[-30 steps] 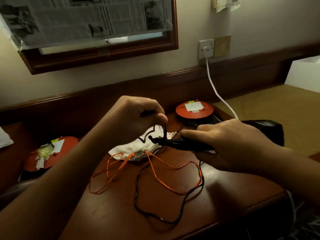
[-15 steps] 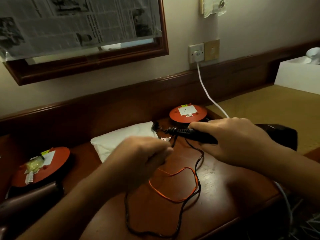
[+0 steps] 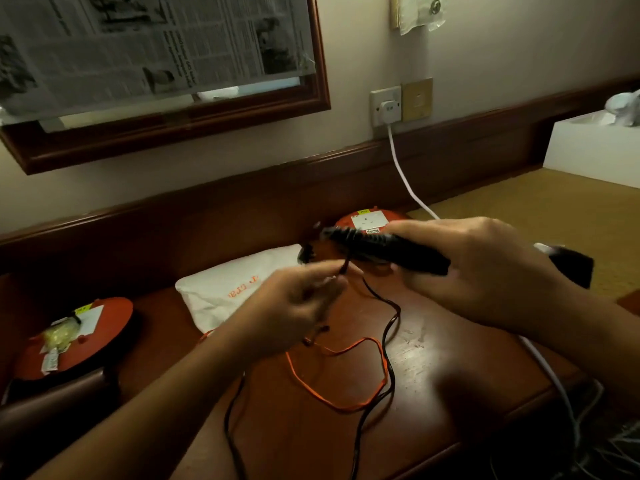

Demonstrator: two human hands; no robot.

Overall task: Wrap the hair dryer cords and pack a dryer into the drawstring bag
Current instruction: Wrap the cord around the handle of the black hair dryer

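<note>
My right hand (image 3: 485,271) grips the black hair dryer (image 3: 388,247) by its handle and holds it level above the desk; the dryer's body (image 3: 571,265) sticks out past my wrist. My left hand (image 3: 294,306) pinches the dryer's black cord (image 3: 388,341) just below the handle's ribbed end. The rest of the cord loops loosely over the wooden desk (image 3: 433,427). The white drawstring bag (image 3: 225,285) lies flat behind my left hand, its orange drawstring (image 3: 329,393) trailing in loops across the desk.
An orange cable reel (image 3: 367,220) sits behind the dryer, and a second one (image 3: 76,337) at the left. A white cable (image 3: 408,181) runs from the wall socket (image 3: 386,107) down past the desk's right edge. A white box (image 3: 595,147) stands on the tan surface at right.
My left hand has come down from above the bag toward me, drawing the cord along. My right hand has lifted the dryer a little toward the wall. The bag now lies uncovered.
</note>
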